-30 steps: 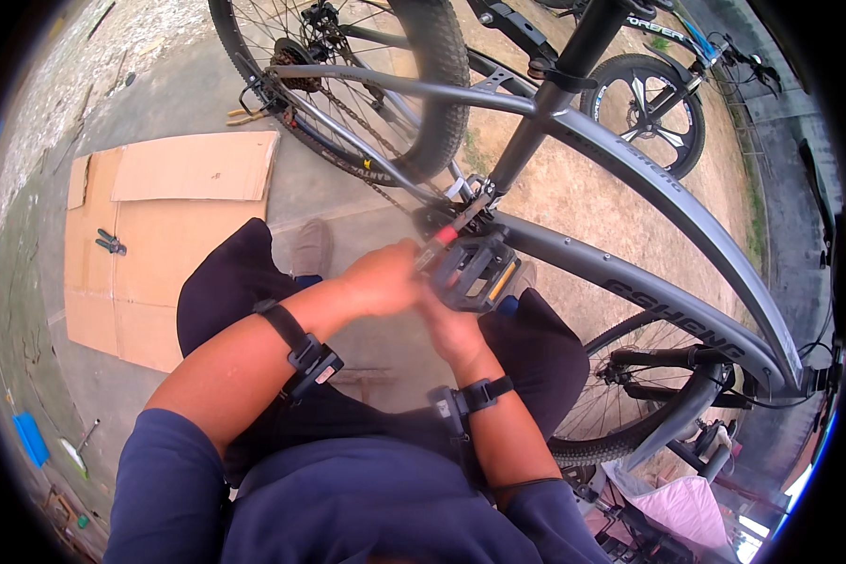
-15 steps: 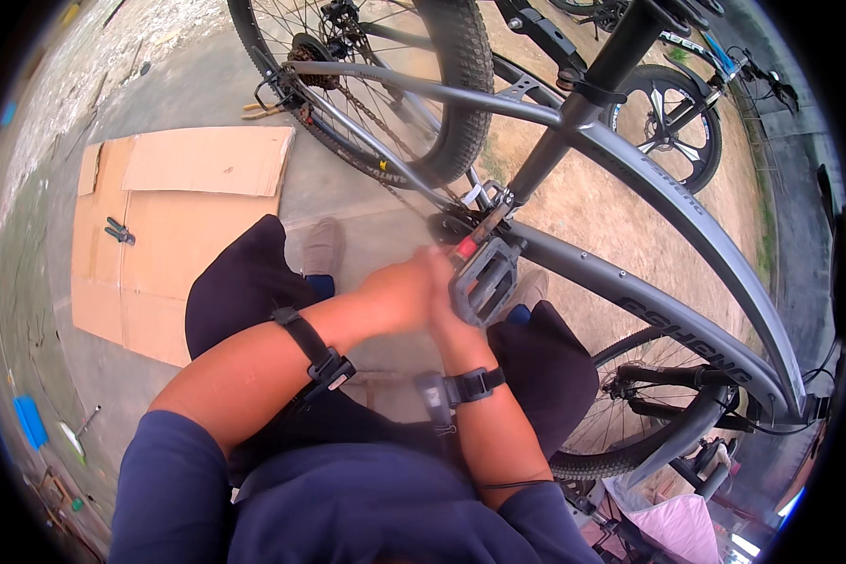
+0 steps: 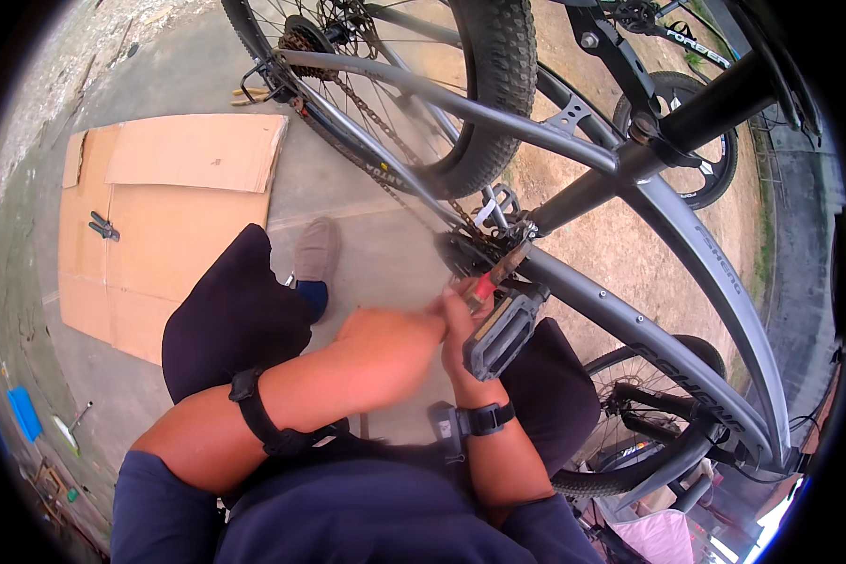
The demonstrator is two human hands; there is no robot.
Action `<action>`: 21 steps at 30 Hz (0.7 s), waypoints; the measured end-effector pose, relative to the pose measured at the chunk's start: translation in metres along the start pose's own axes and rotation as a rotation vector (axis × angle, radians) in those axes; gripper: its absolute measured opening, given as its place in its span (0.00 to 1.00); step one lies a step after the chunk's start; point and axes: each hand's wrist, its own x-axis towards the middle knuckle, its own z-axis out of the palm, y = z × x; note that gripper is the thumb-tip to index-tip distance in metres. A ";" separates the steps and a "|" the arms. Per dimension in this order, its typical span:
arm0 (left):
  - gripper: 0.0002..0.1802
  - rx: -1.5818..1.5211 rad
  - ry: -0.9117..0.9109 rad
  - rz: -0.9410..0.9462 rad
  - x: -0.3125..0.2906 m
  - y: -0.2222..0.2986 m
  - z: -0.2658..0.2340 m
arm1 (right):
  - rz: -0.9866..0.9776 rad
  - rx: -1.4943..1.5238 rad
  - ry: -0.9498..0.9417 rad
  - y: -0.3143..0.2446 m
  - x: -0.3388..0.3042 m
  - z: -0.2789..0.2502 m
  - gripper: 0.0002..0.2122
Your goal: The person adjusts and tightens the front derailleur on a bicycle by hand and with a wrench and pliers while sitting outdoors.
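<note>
The red handle of a tool (image 3: 480,292) sticks out of my right hand (image 3: 458,331), whose fingers are wrapped around it. Its brownish metal end reaches the crank area (image 3: 512,240) of a grey bicycle frame (image 3: 573,273); the exact contact point is hard to make out. Pressed close against the right hand is my left hand (image 3: 399,338), blurred, with its fingers mostly hidden. A black platform pedal (image 3: 506,336) sits just right of my right hand. The chain (image 3: 385,122) runs from the crank area up to the rear sprockets (image 3: 303,47).
Flattened cardboard (image 3: 179,235) lies on the ground at left, with dark-handled pliers (image 3: 103,227) on it. The rear wheel (image 3: 498,94) rises at the far side, the front wheel (image 3: 620,423) at near right. Another bicycle's wheel (image 3: 710,160) stands behind the frame.
The bicycle frame looks larger and farther right in view. My hands and the red-handled tool have shifted slightly right and nearer to me. The pedal is also lower in view.
</note>
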 end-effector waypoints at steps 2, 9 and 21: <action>0.18 0.002 0.002 0.002 -0.002 -0.001 -0.001 | -0.049 -0.045 0.015 0.002 0.002 0.002 0.06; 0.17 -0.033 -0.013 -0.027 0.000 0.004 -0.010 | -0.021 -0.137 -0.020 0.007 0.001 -0.004 0.05; 0.16 -0.120 0.289 -0.033 -0.005 -0.011 -0.025 | -0.054 -0.499 0.136 0.030 0.014 -0.012 0.04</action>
